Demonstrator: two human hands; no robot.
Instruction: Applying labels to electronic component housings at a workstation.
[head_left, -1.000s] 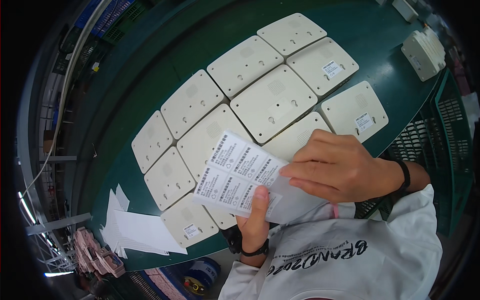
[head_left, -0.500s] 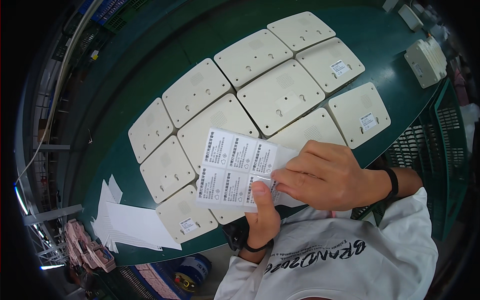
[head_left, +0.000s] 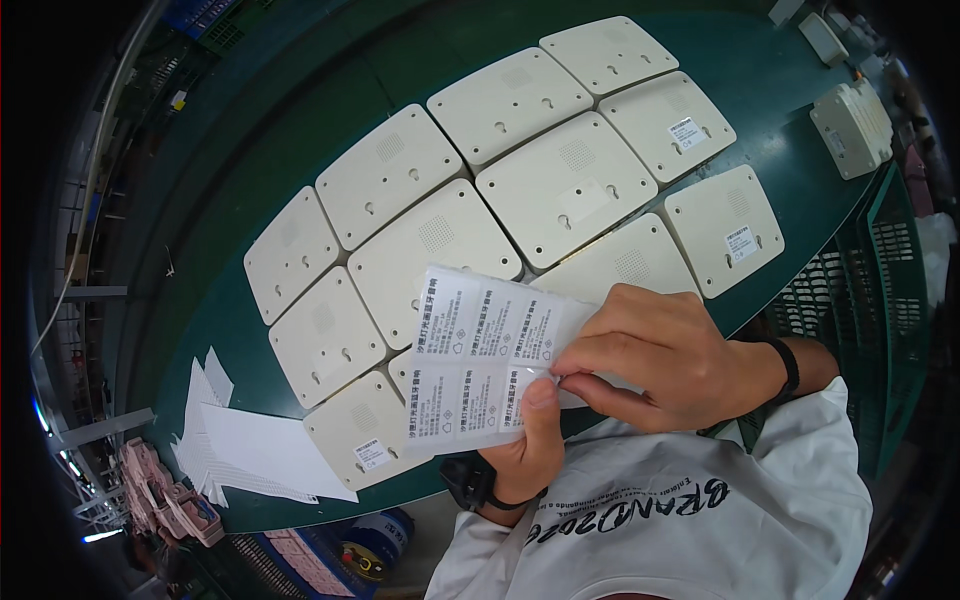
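Note:
A white sheet of printed stickers (head_left: 480,315) is in front of me, above the cream plastic panels. My left hand (head_left: 530,450) grips its lower edge, thumb on top and fingers hidden underneath. From the right, my right hand (head_left: 665,355) pinches the edge of one sticker (head_left: 522,388) beside my left thumb, where the sticker looks slightly lifted. Under the sheet, several cream panels (head_left: 420,235) lie in rows, with screw holes, keyhole slots and speaker grilles facing up. A few bear a small white sticker, such as the right-hand panel (head_left: 715,215).
Loose white paper sheets (head_left: 260,445) lie at the table's left end. A stack of cream parts (head_left: 850,130) stands at the right edge of the green table (head_left: 770,125). Green plastic crates (head_left: 830,290) are at the right; pink parts (head_left: 165,490) sit at lower left.
The sticker sheet has shifted slightly down and right with my hands. The pinched sticker's edge looks a little more raised. The view has also shifted slightly.

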